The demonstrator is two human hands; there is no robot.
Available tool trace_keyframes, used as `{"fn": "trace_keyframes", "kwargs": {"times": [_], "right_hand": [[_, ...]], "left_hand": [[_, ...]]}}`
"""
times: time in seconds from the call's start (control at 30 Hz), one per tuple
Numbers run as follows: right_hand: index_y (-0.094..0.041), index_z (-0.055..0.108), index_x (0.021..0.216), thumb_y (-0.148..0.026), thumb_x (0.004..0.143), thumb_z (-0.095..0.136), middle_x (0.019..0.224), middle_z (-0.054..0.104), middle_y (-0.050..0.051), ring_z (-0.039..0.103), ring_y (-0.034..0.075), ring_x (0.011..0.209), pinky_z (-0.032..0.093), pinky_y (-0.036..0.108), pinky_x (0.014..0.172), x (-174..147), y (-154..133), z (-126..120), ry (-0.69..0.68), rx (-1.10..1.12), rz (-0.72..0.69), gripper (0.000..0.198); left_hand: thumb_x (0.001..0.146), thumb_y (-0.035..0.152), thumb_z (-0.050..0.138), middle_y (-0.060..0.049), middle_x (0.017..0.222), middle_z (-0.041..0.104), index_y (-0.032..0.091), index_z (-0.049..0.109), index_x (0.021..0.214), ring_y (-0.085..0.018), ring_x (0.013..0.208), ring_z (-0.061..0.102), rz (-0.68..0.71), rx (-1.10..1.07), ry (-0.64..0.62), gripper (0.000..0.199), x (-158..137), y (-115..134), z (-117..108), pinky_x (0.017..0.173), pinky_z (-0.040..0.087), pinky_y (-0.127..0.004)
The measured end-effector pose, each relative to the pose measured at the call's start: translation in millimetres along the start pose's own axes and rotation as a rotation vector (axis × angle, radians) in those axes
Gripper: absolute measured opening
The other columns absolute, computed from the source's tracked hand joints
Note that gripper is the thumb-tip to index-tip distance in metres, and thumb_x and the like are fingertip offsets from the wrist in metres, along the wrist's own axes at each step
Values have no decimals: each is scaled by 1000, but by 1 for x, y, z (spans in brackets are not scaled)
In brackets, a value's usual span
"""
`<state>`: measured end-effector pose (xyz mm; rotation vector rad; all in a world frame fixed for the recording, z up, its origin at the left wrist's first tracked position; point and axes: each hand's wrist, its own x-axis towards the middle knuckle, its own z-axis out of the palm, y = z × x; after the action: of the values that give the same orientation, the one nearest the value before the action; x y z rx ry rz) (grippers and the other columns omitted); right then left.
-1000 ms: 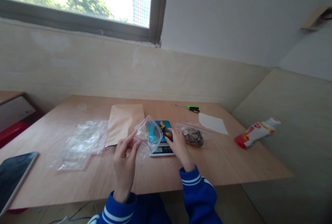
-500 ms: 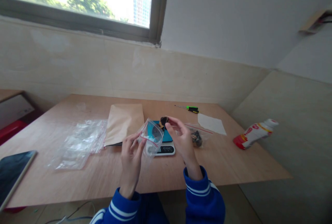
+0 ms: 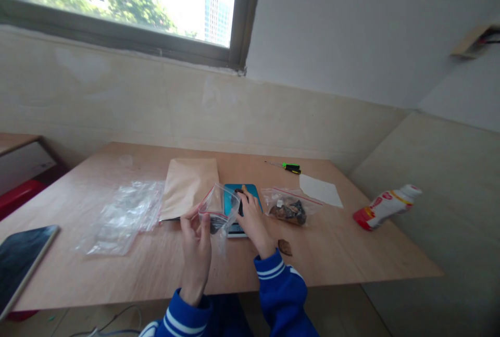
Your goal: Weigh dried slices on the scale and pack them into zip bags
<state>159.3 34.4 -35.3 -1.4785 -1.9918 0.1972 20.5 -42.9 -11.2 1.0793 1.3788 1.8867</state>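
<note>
My left hand [image 3: 197, 240] pinches the rim of a clear zip bag [image 3: 219, 202] with a red seal line, its mouth spread. Something dark shows in the bag's lower part. Over the blue plate of a small white kitchen scale [image 3: 230, 188] is my right hand [image 3: 253, 222], beside the bag's opening. Its thumb and fingers close around a dark brown dried piece [image 3: 241, 206], partly hidden by the fingers. Another brown piece [image 3: 238, 190] shows at the fingertips. Near my right wrist, a loose brown dried piece [image 3: 285, 247] lies on the table.
A zip bag of brown dried pieces [image 3: 289, 211] lies right of the scale. Left are a kraft paper bag [image 3: 191, 186] and several clear bags [image 3: 117, 217]. A tablet [image 3: 27, 259], screwdrivers [image 3: 291, 168], white paper [image 3: 321, 191] and a tilted bottle [image 3: 386, 207] lie around.
My right hand has moved left and down from above the scale's right side to its plate. The bag in my left hand has shifted slightly left, and the loose piece by my wrist has come into view.
</note>
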Motion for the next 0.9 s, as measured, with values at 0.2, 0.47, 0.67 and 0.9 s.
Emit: {"fn": "trace_keyframes", "kwargs": {"times": [0.2,0.47,0.67,0.9], "right_hand": [[-21,61,113,-19,81,55,108,61,11,55,28,103,47,44,89,0,4,5,22,-39,-2,32],[-19,66,97,-21,81,57,101,66,10,62,23,97,49,37,88,2,11,-9,130,267,60,19],[-18,67,90,-19,82,51,94,69,8,64,21,91,49,35,83,4,15,-15,133,318,109,18],[-17,63,99,-15,83,48,100,61,9,60,21,97,49,35,86,2,15,-12,87,261,36,21]], "left_hand": [[85,49,54,-13,108,65,16,50,106,-22,99,66,-3,13,10,39,-1,-1,-2,79,56,-35],[85,48,55,-12,108,66,17,51,107,-22,97,67,-61,-6,14,38,-3,-3,-6,81,55,-36],[84,48,56,-12,105,67,17,51,105,-22,97,67,-60,-10,19,38,-2,-3,-5,81,55,-37],[84,48,57,-11,103,68,17,50,104,-22,94,68,-73,-15,21,38,-1,-3,-7,78,56,-35]]}}
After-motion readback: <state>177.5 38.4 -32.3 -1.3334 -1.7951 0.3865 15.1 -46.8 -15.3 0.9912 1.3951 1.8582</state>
